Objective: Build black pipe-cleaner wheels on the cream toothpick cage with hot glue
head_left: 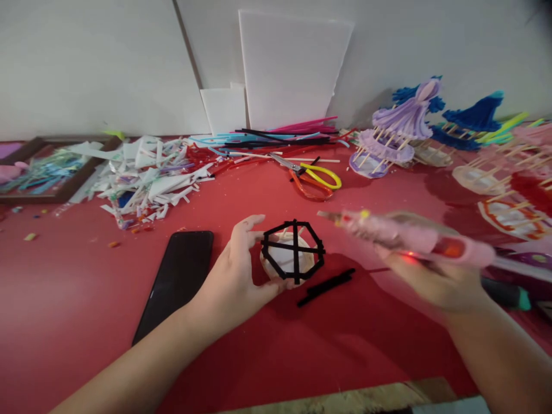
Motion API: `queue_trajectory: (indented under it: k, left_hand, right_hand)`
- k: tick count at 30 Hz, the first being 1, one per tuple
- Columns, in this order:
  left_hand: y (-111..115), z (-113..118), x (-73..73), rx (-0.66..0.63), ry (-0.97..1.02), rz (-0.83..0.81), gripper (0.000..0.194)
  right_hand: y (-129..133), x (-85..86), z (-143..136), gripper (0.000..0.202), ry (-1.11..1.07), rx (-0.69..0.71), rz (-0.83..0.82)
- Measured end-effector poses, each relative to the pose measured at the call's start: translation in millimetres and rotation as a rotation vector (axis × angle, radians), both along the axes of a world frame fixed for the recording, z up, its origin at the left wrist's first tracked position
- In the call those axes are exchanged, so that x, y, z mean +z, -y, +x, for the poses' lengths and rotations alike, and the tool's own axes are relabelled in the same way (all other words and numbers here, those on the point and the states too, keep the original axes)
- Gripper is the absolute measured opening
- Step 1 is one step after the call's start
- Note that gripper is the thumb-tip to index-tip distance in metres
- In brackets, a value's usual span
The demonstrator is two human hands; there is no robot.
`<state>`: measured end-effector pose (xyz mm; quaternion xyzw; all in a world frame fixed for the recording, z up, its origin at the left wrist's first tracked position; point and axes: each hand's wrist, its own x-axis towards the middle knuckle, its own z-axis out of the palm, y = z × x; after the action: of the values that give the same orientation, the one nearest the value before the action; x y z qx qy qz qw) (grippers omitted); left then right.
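My left hand (239, 267) grips the left side of a small round piece with a black octagonal frame (295, 249) on top, crossed by two black bars. Its pale base shows through the frame. In my right hand (435, 282) is a pink glue gun (401, 233), blurred by motion, with a red light glowing on it. The gun's nozzle points left, a little above and to the right of the frame, not touching it. Short black strips (326, 287) lie on the red table just right of the round piece.
A black phone (175, 284) lies left of my left hand. Scissors (317, 177), a heap of white scraps (150, 172) and coloured pipe cleaners (276, 138) are further back. Small tiered models (383, 144) stand at the right. A brown frame (80, 183) lies far left.
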<state>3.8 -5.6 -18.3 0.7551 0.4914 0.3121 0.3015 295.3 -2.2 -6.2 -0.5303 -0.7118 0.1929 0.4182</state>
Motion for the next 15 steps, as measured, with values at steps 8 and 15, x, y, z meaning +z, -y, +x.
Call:
queue_trajectory:
  k: [8, 15]
  left_hand:
    - [-3, -3, 0.7, -0.077, 0.093, 0.044, 0.074]
    - [-5, -3, 6.0, -0.231, 0.199, -0.116, 0.075]
  right_hand:
    - [-22, 10.2, 19, 0.04, 0.037, -0.407, -0.486]
    - [-27, -3.6, 24, 0.047, 0.442, -0.366, -0.434]
